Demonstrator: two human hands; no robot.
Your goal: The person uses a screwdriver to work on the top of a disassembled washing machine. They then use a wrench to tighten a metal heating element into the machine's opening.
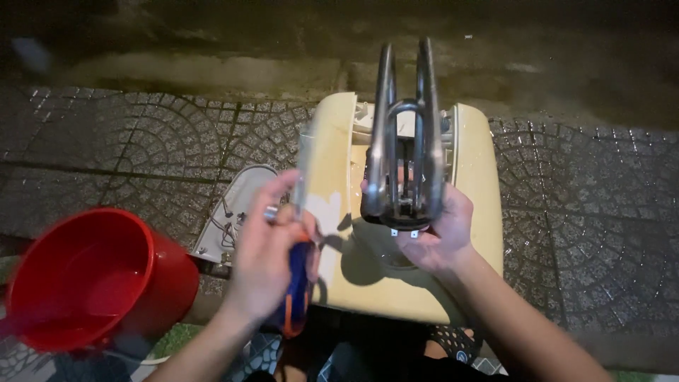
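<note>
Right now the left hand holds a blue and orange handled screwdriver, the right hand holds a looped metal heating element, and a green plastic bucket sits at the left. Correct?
Not quite: the plastic bucket is red, not green, as the head view shows. The left hand does hold the blue and orange handled screwdriver, and the right hand the looped metal heating element.

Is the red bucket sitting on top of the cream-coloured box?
No, the red bucket stands on the paved ground to the left, apart from the cream box.

- The right hand (pixel 440 237) holds a metal heating element (pixel 404 141) upright above the cream casing (pixel 475 177).
- The left hand (pixel 265 247) grips a blue-orange screwdriver (pixel 297 290), left of the casing.
- A red bucket (pixel 92 276) stands further left.
</note>
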